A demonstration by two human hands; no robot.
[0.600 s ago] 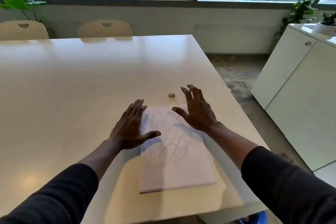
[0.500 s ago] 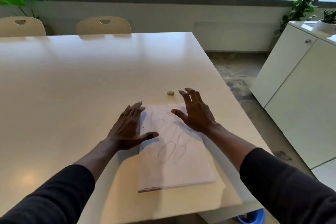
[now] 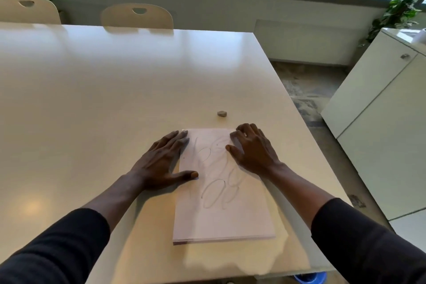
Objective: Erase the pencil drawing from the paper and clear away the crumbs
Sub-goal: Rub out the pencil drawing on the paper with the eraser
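The paper [image 3: 221,214] lies lengthwise at lower centre of the table [image 3: 115,87]. The left hand [image 3: 159,163] and right hand [image 3: 253,150] press its upper corners and grasp nothing. The eraser [image 3: 222,113] sits just above the top edge, nearer the right hand.
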